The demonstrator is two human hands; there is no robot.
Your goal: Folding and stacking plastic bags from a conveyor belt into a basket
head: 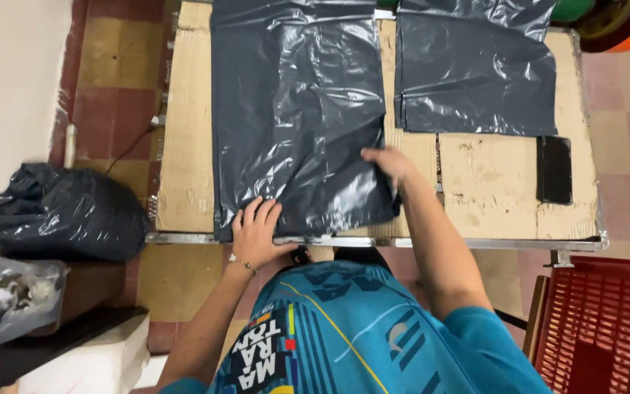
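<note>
A large dark grey plastic bag (pixel 297 109) lies flat on a cardboard-covered table (pixel 187 146). My left hand (pixel 255 232) rests flat on the bag's near edge, fingers spread. My right hand (pixel 390 166) presses on the bag's right edge, further from me. A second dark plastic bag (pixel 475 69) lies flat at the table's far right, apart from both hands.
A black phone (pixel 554 169) lies on the cardboard at the right. A red plastic crate (pixel 599 325) stands on the floor at the lower right. A full black bag (pixel 56 211) and a clear bag (pixel 5 299) sit at the left. Orange and green round objects (pixel 607 18) are beyond the table.
</note>
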